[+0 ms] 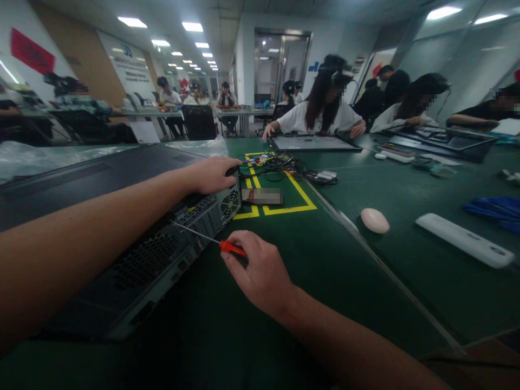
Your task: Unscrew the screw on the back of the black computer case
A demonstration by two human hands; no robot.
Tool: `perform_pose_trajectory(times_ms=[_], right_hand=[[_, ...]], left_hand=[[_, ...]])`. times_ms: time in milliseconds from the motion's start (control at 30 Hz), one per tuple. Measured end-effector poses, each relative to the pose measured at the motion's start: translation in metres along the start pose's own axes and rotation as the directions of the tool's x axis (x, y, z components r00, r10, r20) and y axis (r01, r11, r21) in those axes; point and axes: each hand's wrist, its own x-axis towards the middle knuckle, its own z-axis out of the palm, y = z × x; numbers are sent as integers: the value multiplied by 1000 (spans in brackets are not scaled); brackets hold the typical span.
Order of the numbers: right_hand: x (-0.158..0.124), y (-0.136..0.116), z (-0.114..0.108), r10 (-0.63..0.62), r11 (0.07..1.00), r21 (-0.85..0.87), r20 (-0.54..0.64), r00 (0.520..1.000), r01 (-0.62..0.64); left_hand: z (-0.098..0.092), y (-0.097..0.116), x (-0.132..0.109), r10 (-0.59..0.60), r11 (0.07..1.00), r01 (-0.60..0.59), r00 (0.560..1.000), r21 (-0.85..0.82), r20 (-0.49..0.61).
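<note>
A black computer tower (148,162) lies on its side at the left, its grey rear panel with vents and slots turned towards me. My right hand (260,271) is closed around the red handle of a screwdriver (231,247). Its thin shaft reaches left to the rear panel, and the tip appears to touch near the panel's upper edge. Across the case, my left hand (213,174) lies on the far top corner with fingers stretched forward; the fingertips reach over the edge beside a round fan grille (230,202).
Tangled cables (284,161) lie beyond the case, within yellow tape (290,210) on the green table. To the right are a pale rounded object (374,220) and a long white device (463,238). Across the table, a person (325,108) handles a flat dark-framed panel (314,143).
</note>
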Motion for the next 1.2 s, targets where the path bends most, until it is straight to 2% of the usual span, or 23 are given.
perform_pose_trajectory(times_ms=[967, 1200], right_hand=[[0, 1, 1, 4, 1000, 26, -18, 1000, -3], [0, 0, 2, 13, 1000, 2, -20, 1000, -13]], left_hand=[[1, -3, 0, 27, 999, -28, 1000, -44, -7], [0, -2, 1, 7, 1000, -7, 1000, 6, 15]])
